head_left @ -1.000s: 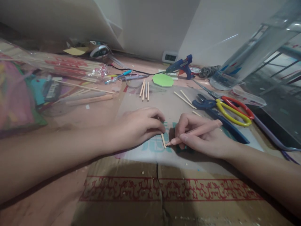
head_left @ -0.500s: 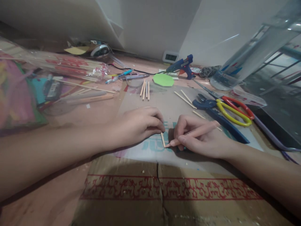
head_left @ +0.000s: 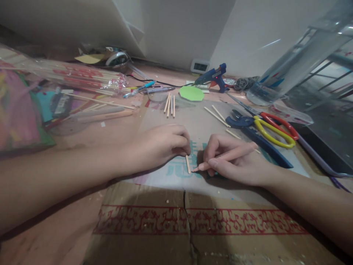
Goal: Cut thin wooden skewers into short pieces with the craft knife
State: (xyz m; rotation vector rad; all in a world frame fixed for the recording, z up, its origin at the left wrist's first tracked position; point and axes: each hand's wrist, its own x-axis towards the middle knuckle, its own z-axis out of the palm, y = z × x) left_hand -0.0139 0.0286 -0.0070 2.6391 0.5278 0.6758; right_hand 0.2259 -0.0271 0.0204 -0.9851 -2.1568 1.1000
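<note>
At upper left, the skewers (head_left: 91, 78) lie far back on the tabletop (head_left: 68, 221), apparently to free working room. At centre, the fingers of the left hand (head_left: 162, 143) pinch the stick (head_left: 188, 164) by its far end, likely steadying it on the sheet (head_left: 165, 184) while leaving its near end exposed. Just beside that end is the tip of the marker (head_left: 231, 154), which the right hand's (head_left: 239, 162) fingers grip low, seemingly for control.
</note>
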